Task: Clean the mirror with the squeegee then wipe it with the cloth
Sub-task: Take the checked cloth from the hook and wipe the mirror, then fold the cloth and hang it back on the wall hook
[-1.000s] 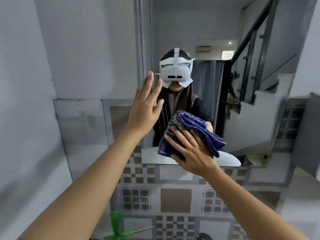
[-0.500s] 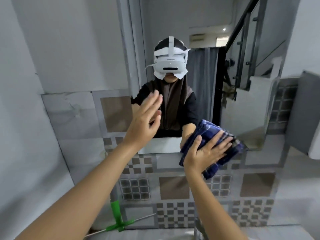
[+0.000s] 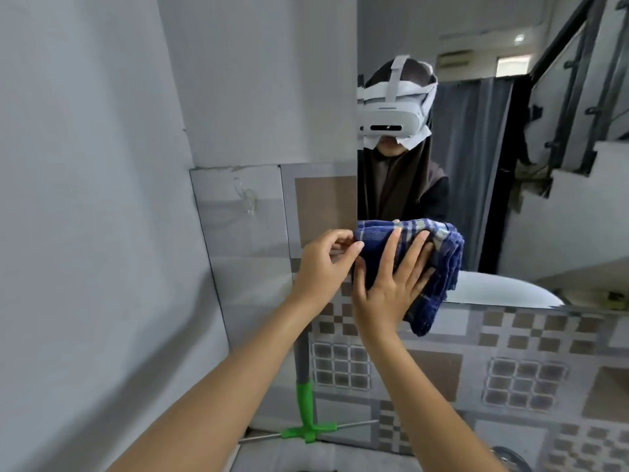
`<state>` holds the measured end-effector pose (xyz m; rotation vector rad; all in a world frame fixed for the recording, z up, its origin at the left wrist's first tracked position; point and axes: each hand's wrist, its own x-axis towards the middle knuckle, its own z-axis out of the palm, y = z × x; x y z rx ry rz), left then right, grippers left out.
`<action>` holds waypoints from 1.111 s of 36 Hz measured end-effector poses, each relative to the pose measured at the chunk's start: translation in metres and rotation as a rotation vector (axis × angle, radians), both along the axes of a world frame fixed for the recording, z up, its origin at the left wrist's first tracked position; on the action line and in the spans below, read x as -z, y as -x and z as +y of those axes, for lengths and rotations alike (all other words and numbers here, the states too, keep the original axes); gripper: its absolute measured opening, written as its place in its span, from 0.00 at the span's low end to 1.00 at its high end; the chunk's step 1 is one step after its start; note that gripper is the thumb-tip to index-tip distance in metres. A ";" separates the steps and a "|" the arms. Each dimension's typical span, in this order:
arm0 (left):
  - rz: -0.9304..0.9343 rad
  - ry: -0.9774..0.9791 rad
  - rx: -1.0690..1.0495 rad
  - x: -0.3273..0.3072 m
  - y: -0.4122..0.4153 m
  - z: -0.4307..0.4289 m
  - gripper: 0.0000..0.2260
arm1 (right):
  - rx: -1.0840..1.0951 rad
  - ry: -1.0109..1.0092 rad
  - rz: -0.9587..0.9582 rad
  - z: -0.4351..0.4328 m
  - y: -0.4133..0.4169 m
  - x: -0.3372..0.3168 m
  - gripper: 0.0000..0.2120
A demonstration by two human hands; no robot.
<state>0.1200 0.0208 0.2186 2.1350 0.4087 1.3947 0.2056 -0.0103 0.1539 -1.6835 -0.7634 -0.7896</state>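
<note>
A wall mirror (image 3: pixel 561 233) fills the upper right and reflects a person with a white headset. A folded blue checked cloth (image 3: pixel 442 267) is pressed against the mirror's lower left corner. My right hand (image 3: pixel 391 284) lies flat on the cloth with fingers spread. My left hand (image 3: pixel 323 267) pinches the cloth's left edge at the mirror's side. The squeegee (image 3: pixel 306 403), with a grey and green handle, leans on the tiled wall below, head down by the floor.
A grey painted wall (image 3: pixel 85 199) closes in on the left. Patterned tiles (image 3: pixel 510 369) cover the wall below the mirror. A clear hook (image 3: pixel 246 199) hangs on a tile to the left. A round dark object (image 3: pixel 510 459) shows at the bottom right.
The cloth and my right hand slid left to the mirror's lower left corner. My left hand dropped from its raised open pose and took hold of the cloth's edge. The view shifted left.
</note>
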 end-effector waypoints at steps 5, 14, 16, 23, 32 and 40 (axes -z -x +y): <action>-0.030 0.092 0.002 0.001 -0.003 -0.004 0.06 | -0.051 0.033 -0.028 -0.013 0.001 -0.001 0.30; -0.001 -0.026 -0.026 -0.014 0.011 -0.022 0.05 | -0.237 -0.057 -0.085 -0.058 0.007 -0.004 0.23; 0.043 -0.100 -0.007 -0.017 0.018 -0.028 0.05 | -0.346 -0.071 -0.073 -0.069 0.010 -0.005 0.21; 0.309 -0.272 0.128 -0.016 0.058 -0.042 0.05 | -0.722 0.043 0.266 -0.107 0.030 -0.013 0.13; 0.383 -0.201 0.078 0.002 0.113 -0.055 0.07 | -1.181 0.308 0.493 -0.120 0.048 -0.004 0.08; 0.382 -0.116 0.052 0.015 0.135 -0.074 0.08 | -1.470 0.316 0.682 -0.131 0.057 0.004 0.11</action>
